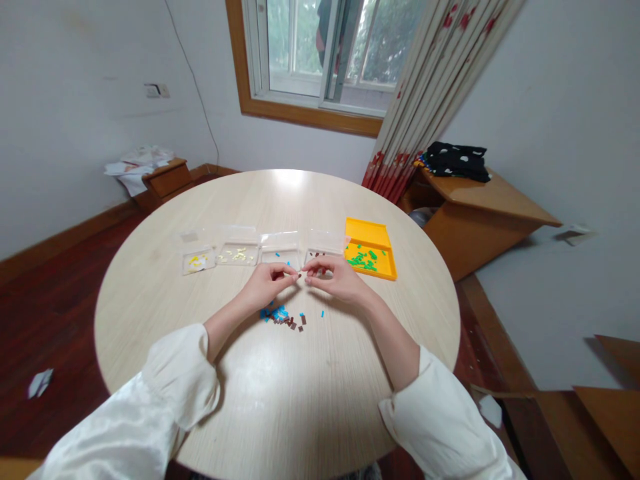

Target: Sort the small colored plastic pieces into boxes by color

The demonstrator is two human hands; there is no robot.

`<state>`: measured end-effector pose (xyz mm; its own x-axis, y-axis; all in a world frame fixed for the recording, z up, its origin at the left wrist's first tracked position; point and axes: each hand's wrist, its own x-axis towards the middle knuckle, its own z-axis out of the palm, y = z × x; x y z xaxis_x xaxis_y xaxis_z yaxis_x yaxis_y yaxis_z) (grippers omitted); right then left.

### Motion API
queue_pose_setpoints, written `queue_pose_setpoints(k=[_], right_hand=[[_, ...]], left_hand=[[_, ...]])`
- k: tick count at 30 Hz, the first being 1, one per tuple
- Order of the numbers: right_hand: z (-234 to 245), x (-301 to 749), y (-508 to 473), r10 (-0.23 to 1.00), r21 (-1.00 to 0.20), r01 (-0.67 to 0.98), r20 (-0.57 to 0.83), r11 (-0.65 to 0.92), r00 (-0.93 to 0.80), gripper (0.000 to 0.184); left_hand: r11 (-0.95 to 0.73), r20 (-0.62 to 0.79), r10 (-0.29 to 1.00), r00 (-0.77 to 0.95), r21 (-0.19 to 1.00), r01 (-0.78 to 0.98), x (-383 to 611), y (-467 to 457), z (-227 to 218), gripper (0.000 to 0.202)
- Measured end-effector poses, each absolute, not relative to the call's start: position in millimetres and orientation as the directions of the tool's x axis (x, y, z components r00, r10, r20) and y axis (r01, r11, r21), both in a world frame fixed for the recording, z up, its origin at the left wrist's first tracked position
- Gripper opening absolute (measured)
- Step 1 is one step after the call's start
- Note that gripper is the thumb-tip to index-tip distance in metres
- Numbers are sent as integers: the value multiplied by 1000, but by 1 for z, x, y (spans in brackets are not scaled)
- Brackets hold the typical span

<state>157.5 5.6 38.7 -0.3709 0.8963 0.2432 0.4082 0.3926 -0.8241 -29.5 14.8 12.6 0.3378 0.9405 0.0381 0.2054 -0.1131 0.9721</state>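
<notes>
My left hand [267, 283] and my right hand [336, 277] meet fingertip to fingertip above the round wooden table [280, 393]. Both are pinched, and between the fingertips sits a tiny dark piece that I cannot make out clearly. Just below the hands lies a small pile of blue and brown pieces [285, 317]. Behind the hands stands a row of clear plastic boxes [240, 250], two with yellow bits inside. To the right of them is an orange tray [370, 233] with green pieces [363, 260].
A wooden desk [480, 200] with dark dotted cloth [457, 161] stands at the right, beside a flowered curtain [430, 100]. A low cabinet with papers [150, 170] sits at the left wall. Paper scraps lie on the dark red floor [40, 382].
</notes>
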Motion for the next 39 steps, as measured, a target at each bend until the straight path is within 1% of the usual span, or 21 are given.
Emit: queue_pose_setpoints(k=[3, 10, 18, 24, 32, 39], right_hand=[[38, 155, 3, 893, -834, 394, 230, 386, -388, 10], [40, 152, 2, 894, -829, 405, 227, 386, -386, 6], [39, 152, 2, 896, -827, 417, 215, 378, -388, 9], [41, 152, 2, 896, -827, 419, 207, 375, -394, 10], [41, 152, 2, 897, -824, 426, 203, 374, -394, 15], [38, 152, 3, 895, -822, 432, 191, 370, -402, 17]], left_hand=[[-125, 59, 945, 321, 974, 188, -29, 14, 14, 28], [-141, 69, 926, 371, 975, 171, -26, 9, 21, 29], [-138, 49, 919, 392, 970, 202, -26, 9, 22, 29], [-142, 61, 914, 400, 974, 178, -26, 8, 22, 27], [-189, 97, 932, 349, 952, 241, -25, 9, 20, 23], [-234, 150, 933, 328, 943, 235, -26, 7, 20, 20]])
